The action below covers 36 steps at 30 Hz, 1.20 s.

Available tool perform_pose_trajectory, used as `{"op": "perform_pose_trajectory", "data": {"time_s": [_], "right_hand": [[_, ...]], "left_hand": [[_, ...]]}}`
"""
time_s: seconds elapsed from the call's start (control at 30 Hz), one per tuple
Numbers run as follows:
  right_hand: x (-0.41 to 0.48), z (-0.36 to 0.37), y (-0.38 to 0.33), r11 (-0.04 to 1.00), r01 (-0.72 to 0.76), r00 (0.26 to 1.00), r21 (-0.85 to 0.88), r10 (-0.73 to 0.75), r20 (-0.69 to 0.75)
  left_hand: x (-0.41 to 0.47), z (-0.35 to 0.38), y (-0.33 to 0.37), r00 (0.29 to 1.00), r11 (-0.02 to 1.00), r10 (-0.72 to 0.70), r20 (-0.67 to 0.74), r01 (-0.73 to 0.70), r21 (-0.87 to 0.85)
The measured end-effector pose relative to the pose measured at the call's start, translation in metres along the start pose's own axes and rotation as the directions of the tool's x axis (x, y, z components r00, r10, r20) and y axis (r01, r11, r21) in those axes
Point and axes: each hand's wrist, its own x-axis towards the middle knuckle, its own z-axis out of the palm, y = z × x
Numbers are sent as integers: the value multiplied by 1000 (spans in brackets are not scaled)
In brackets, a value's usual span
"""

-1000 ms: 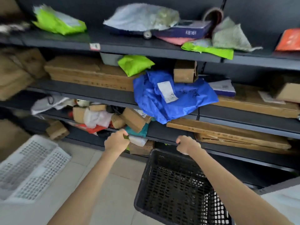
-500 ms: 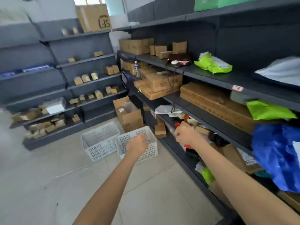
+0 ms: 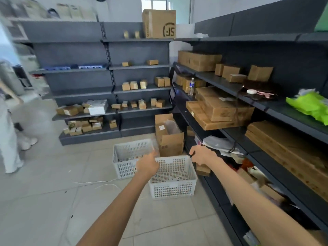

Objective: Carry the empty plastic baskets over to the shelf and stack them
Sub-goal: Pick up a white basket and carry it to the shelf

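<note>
Two empty white plastic baskets stand on the tiled floor by the shelf corner. The near white basket (image 3: 171,189) is right in front of me, and the far white basket (image 3: 130,148) sits behind it to the left. My left hand (image 3: 148,163) hovers over the near basket's left rim, loosely curled and holding nothing. My right hand (image 3: 201,155) is a loose fist above that basket's far right corner, close to the dark shelf unit (image 3: 276,110) on my right, and it is also empty.
An open cardboard box (image 3: 168,139) stands just behind the baskets. A second dark shelf unit (image 3: 85,93) with small boxes fills the back wall. A person in white (image 3: 7,130) stands at the far left. A thin white cable (image 3: 95,182) lies on the floor.
My view swung left from a black basket at the shelf to the two white baskets. Both hands let go of the black basket and now reach toward the near white one.
</note>
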Motion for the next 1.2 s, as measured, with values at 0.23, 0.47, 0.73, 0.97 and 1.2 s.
{"op": "perform_pose_trajectory", "data": {"time_s": [0.23, 0.47, 0.73, 0.97, 1.2], "right_hand": [[117, 7, 10, 998, -46, 997, -30, 47, 60], [247, 12, 49, 999, -44, 982, -16, 46, 181], [385, 22, 75, 995, -42, 981, -88, 57, 184], [519, 83, 83, 991, 4, 979, -134, 23, 203], [639, 184, 105, 998, -39, 972, -57, 51, 228]], "left_hand": [[104, 26, -9, 999, 999, -37, 26, 37, -31], [221, 66, -1, 986, 982, -160, 56, 165, -95], [341, 111, -10, 954, 947, -276, 119, 291, -134], [452, 164, -58, 938, 940, -319, 135, 331, -80], [550, 248, -124, 917, 946, -317, 243, 325, 7]]}}
